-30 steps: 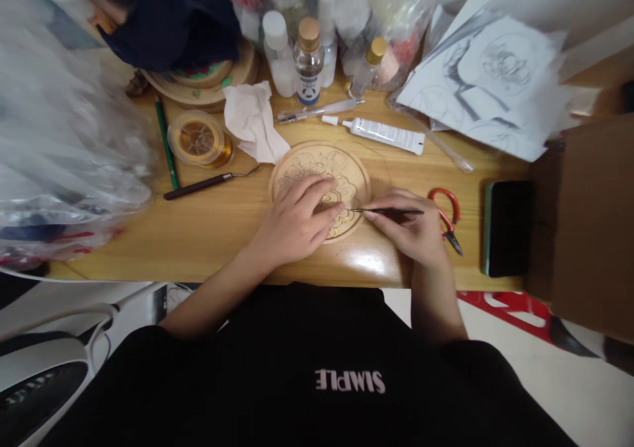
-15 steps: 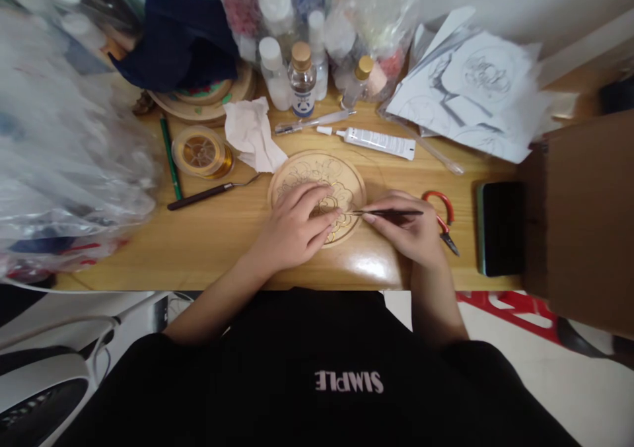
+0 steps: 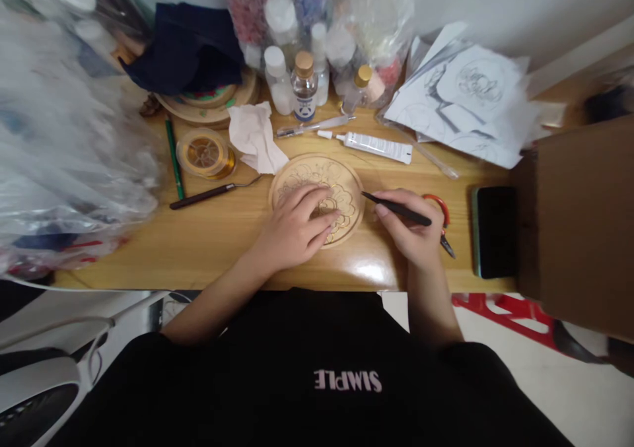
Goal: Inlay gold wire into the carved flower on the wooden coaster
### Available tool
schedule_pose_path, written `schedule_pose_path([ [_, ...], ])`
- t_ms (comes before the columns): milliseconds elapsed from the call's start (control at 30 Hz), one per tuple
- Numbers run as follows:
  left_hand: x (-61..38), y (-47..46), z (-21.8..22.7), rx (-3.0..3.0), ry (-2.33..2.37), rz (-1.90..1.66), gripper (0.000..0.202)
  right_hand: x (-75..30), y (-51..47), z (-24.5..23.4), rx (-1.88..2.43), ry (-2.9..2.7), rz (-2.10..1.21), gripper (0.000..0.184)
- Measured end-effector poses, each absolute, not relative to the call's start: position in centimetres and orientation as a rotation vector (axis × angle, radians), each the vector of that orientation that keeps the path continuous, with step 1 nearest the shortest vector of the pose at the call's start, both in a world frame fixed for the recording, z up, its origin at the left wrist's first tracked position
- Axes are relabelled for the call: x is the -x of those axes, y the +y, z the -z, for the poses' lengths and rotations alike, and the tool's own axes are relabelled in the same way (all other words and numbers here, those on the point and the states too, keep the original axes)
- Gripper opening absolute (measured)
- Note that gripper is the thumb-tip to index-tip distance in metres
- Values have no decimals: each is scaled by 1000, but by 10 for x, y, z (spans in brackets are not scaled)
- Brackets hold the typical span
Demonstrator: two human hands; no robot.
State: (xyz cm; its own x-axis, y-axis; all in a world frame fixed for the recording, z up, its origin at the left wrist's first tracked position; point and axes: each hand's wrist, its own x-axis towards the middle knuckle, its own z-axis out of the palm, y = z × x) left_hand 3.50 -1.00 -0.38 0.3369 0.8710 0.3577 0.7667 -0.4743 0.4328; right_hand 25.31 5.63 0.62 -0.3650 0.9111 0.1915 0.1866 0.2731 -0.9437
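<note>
A round wooden disc with a flower outline, partly in gold wire, lies on the table. My left hand rests on it with fingers spread, hiding its lower left part. My right hand grips dark tweezers between thumb and fingers, just right of the disc. The tweezers' tip points left, close to the disc's right edge. Behind my right hand lie red-handled pliers, partly covered by it.
A spool of gold wire, a dark-handled hook tool, a green pencil and crumpled tissue lie left. Behind are a white tube, bottles and paper drawings. A phone and cardboard box stand right.
My right hand has drawn the tweezers back from the wire flower to the right and turned them. My left hand stays on the disc. The view has shifted slightly.
</note>
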Motion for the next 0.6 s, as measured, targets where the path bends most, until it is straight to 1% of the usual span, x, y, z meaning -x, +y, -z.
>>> schedule_pose_path([
  [200,-35,-10,3,-2418,1482,-869,21,-255,51,-11,1027,-1837,-1147,23],
  [433,-34,-10,0,-2400,1475,-923,20,-252,43,-21,1110,-1888,-1031,21],
  [533,-34,-10,-1,-2390,1486,-939,21,-250,42,-24,1043,-2019,-938,19],
  [600,-34,-10,-2,-2379,1492,-946,20,-248,44,-25,985,-2175,-809,13],
])
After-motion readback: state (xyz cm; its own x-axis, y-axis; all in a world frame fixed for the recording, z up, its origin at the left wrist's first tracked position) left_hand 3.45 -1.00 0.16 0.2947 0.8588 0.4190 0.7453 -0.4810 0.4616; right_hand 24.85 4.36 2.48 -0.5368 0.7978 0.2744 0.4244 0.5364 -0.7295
